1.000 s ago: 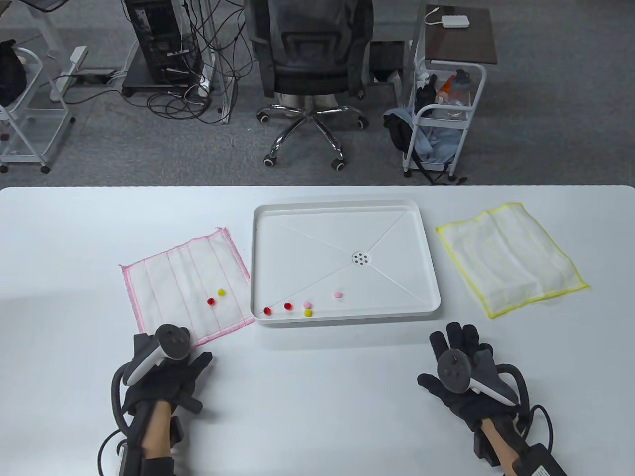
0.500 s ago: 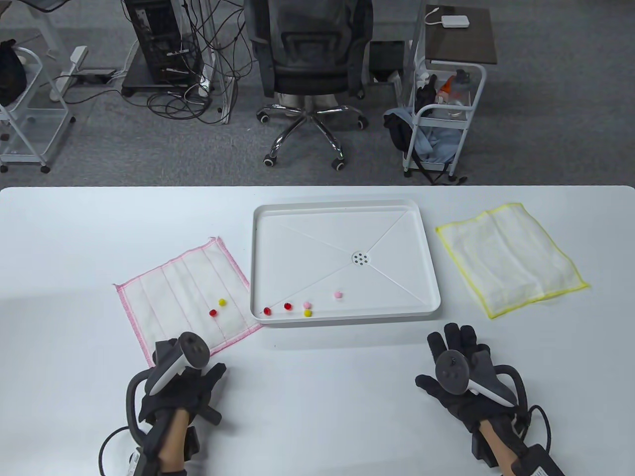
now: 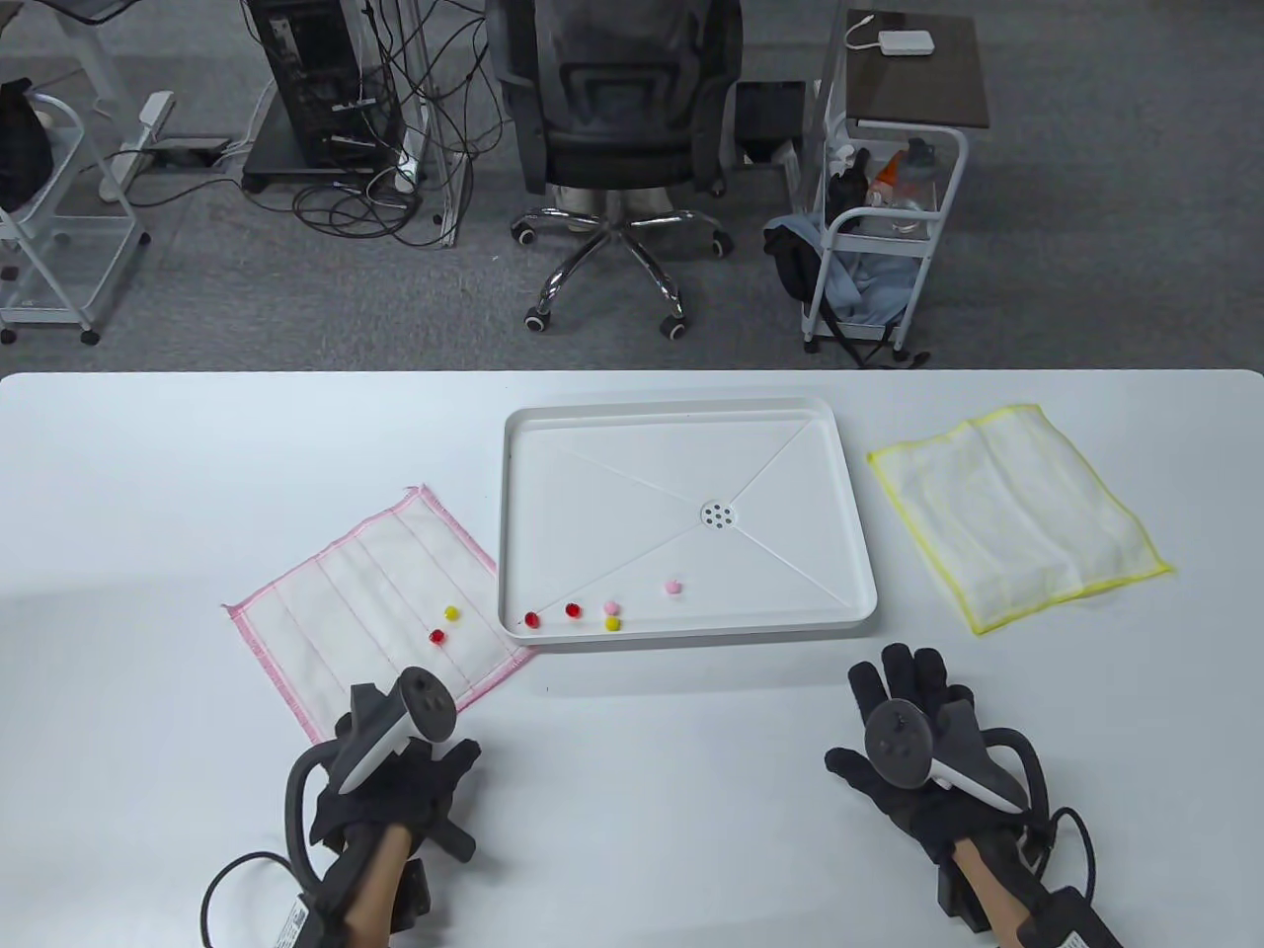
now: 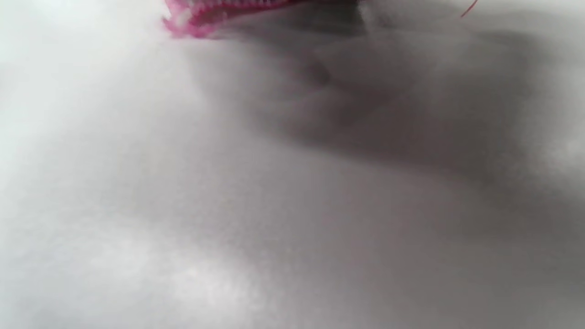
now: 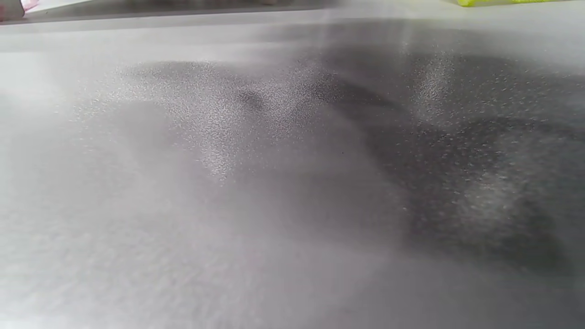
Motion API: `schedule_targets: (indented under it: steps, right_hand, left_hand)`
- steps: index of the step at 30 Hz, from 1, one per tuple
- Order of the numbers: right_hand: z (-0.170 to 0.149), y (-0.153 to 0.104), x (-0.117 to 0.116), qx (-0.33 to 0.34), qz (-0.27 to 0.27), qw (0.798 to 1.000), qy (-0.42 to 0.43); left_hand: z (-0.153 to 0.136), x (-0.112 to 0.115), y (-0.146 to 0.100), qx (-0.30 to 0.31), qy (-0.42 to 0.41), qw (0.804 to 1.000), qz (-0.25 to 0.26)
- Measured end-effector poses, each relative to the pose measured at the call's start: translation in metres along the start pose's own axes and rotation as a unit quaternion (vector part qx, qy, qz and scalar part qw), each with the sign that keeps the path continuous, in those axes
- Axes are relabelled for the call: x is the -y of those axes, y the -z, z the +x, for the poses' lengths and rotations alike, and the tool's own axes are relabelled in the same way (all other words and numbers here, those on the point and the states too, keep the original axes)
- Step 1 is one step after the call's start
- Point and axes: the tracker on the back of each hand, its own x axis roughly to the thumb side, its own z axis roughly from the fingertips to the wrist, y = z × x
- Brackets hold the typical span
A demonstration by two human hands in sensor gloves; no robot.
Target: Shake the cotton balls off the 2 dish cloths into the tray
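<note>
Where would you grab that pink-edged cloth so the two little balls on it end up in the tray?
Probably the pink-edged cloth by its two corners on the side away from the tray, coming from the left. It lies flat with the red ball and yellow ball near the tray-side edge, so lifting there should roll them in.

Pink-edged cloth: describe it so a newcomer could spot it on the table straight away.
Start at the white tray in the middle of the table. Just to its left lies the pink-edged cloth, its near corner at the left hand. Unlike the bare yellow-edged cloth on the right, it carries a red ball and a yellow ball.
</note>
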Motion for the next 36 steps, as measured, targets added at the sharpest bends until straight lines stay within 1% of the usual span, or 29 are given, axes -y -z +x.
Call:
schedule_targets:
  steps: [20,36]
  right_hand:
    - [-0.002,-0.001,0.001,0.009,0.001,1.000,0.010]
    - [-0.003,-0.002,0.002,0.009,0.002,1.000,0.017]
  left_hand:
    - [0.025,0.004,-0.017,0.016,0.036,0.999,0.014]
    - [0.043,0.005,-0.035,0.055,0.055,0.996,0.033]
